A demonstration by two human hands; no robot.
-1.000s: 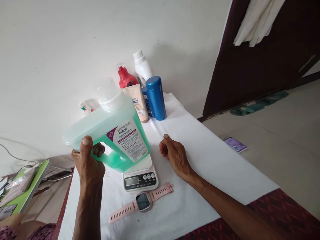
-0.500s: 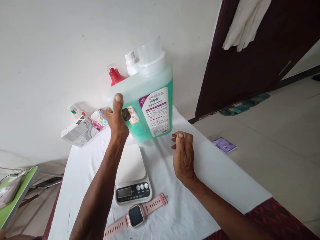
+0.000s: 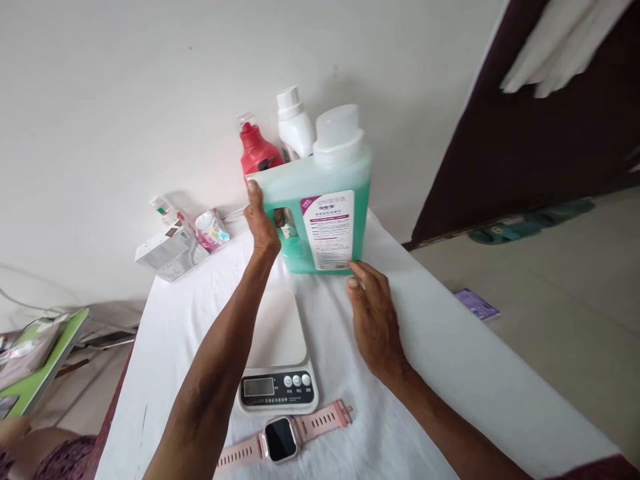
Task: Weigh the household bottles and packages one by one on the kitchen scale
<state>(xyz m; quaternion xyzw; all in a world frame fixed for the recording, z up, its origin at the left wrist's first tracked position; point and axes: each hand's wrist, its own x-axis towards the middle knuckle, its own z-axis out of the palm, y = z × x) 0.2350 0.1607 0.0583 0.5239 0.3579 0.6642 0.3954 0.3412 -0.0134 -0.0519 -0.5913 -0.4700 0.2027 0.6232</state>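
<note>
A large translucent jug of green liquid point(image 3: 295, 190), with a white cap and a printed label, stands upright at the back of the white-covered table. My left hand point(image 3: 261, 217) is wrapped round its handle, thumb on top. Close to the jug's lower right corner is my right hand point(image 3: 374, 310), fingers loosely bent and apart, holding nothing; whether a fingertip touches the jug I cannot tell. A white kitchen scale point(image 3: 277, 333) with a dark display lies nearer me. In front of it rests a pink-strapped smartwatch point(image 3: 280, 440).
Behind the jug are a red bottle point(image 3: 255, 148) and a white bottle point(image 3: 296, 130) near the wall. A white box point(image 3: 173, 253) and a colourful packet point(image 3: 212, 228) sit at the back left. A purple packet point(image 3: 476, 303) and slippers point(image 3: 530, 223) lie on the floor right.
My left hand has lowered the jug toward the table and straightened it from its tilt. My right hand's fingers have uncurled near its lower corner. The view has shifted left.
</note>
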